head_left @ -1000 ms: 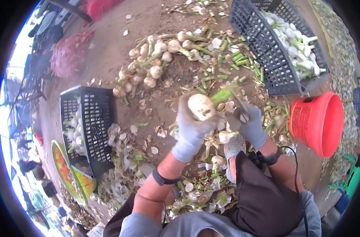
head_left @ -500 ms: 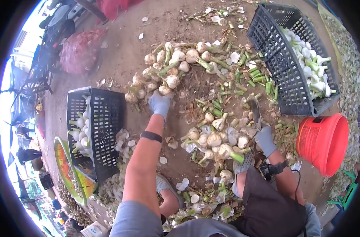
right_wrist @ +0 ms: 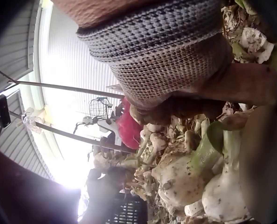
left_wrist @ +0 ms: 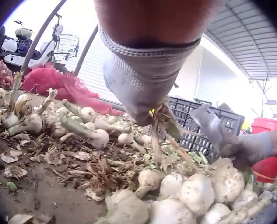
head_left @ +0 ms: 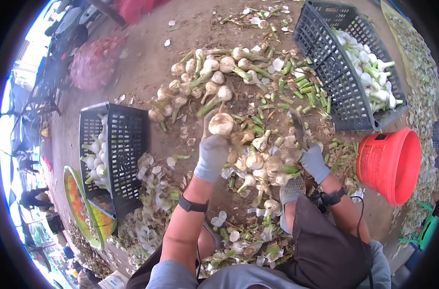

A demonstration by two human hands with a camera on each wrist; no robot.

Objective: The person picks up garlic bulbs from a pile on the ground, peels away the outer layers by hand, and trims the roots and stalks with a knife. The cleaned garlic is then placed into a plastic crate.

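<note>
- left hand (head_left: 212,156) grips garlic bulb (head_left: 221,123), fingers hidden beneath it, frame centre.
- right hand (head_left: 314,162) grips knife (head_left: 297,128); handle hidden in glove.

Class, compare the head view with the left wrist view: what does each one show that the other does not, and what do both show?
Only the head view shows the garlic bulb gripped in the left hand, plus the crate on the left. Only the left wrist view shows a parked scooter and the roots hanging below the glove. Both show the right hand with the knife, the red bucket and the bulb pile.
</note>
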